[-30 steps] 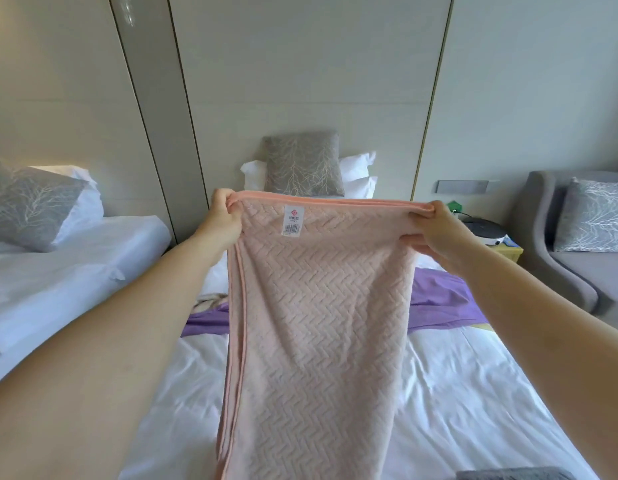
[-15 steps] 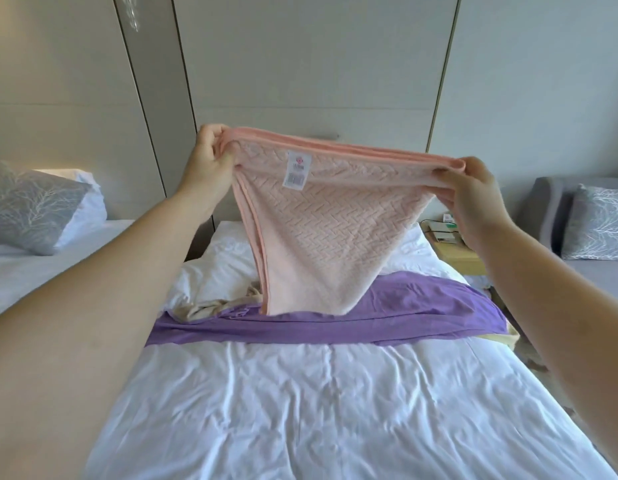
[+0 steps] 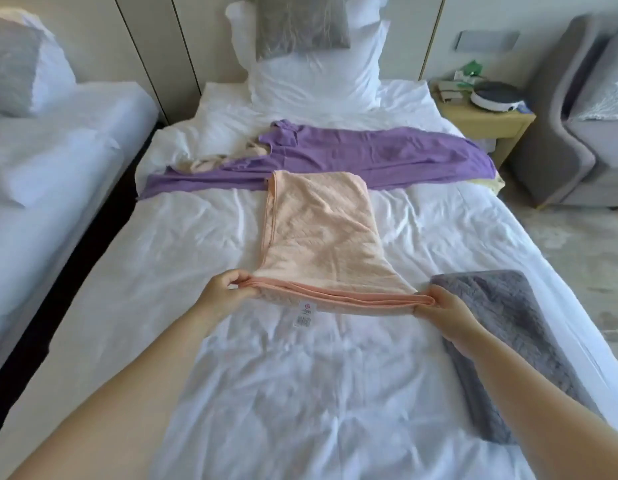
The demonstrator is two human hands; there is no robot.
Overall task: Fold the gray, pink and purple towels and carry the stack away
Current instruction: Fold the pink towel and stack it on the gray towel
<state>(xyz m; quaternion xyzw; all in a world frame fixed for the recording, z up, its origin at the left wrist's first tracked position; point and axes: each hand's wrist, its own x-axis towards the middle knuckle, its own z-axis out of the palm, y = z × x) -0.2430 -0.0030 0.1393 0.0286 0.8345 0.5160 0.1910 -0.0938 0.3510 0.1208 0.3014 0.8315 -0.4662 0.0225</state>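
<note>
The pink towel point(image 3: 318, 233) lies lengthwise on the white bed point(image 3: 183, 244), its far end touching the purple towel. My left hand point(image 3: 224, 287) pinches its near left corner and my right hand point(image 3: 442, 306) pinches its near right corner, holding that edge just above the sheet, a white label hanging below. The purple towel point(image 3: 370, 157) is spread crosswise farther up the bed. A folded gray towel point(image 3: 508, 334) rests at the bed's right side, partly under my right forearm.
A beige cloth point(image 3: 214, 161) lies crumpled at the purple towel's left end. White pillows and a gray cushion point(image 3: 300, 26) stand at the headboard. A second bed point(image 3: 58, 143) is on the left; a nightstand point(image 3: 484, 116) and gray armchair point(image 3: 577, 116) on the right.
The pink towel, held up in the air before, has come down and now lies stretched out on the bed. Both hands dropped low and still hold its near corners.
</note>
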